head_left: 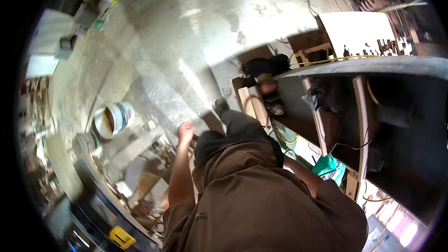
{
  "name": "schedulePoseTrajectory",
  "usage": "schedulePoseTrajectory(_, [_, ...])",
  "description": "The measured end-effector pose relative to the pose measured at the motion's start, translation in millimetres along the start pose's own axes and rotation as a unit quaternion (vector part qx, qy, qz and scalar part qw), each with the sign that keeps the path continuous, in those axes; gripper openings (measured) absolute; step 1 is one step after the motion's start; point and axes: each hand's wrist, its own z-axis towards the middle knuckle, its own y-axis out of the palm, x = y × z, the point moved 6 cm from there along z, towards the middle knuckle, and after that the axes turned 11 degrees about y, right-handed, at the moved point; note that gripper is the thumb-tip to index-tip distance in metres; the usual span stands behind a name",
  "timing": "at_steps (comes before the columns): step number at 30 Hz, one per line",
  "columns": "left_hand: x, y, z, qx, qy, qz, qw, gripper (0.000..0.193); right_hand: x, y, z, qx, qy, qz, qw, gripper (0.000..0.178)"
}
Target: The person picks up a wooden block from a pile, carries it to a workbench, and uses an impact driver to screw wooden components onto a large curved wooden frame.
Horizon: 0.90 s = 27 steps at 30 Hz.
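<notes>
My left hand [185, 132] hangs out to the left of my dark trousers [235, 123], its fingers curled closed. Whether anything lies inside them is hidden, though a small brown shape shows just beside the hand. Of my right arm only the forearm [298, 171] appears, to the right of my brown shirt [252, 196]; the right hand is out of sight behind my body. One dark shoe [221, 106] shows ahead of my legs. Pale wooden pieces [252, 105] stand close to my right leg, at the end of a long dark bench [401, 158].
A white bucket [122, 117] lies tipped at left, with another bucket [87, 143] beside it. Scraps [149, 182] litter the lower left, near a dark machine [100, 217]. Black bundled material and a blurred shape are by the bench end. A green bag [326, 165] sits below the bench.
</notes>
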Motion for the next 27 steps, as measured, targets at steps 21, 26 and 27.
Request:
schedulePoseTrajectory(21, [354.5,-97.0,529.2,-0.129,-0.014,0.325,0.937,0.043,-393.8,29.4,120.0,0.104,-0.084,-0.014,0.991,0.031])
schedulePoseTrajectory(26, [519.0,-2.6,645.4,-0.168,0.038,0.294,0.94,0.039,-410.9,7.1,187.3,0.222,-0.174,-0.202,0.938,0.021])
schedulePoseTrajectory(27, [537.9,10.9,668.7,-0.153,0.051,0.281,0.946,0.039,-442.6,-6.0,207.0,0.163,-0.129,-0.159,0.965,0.019])
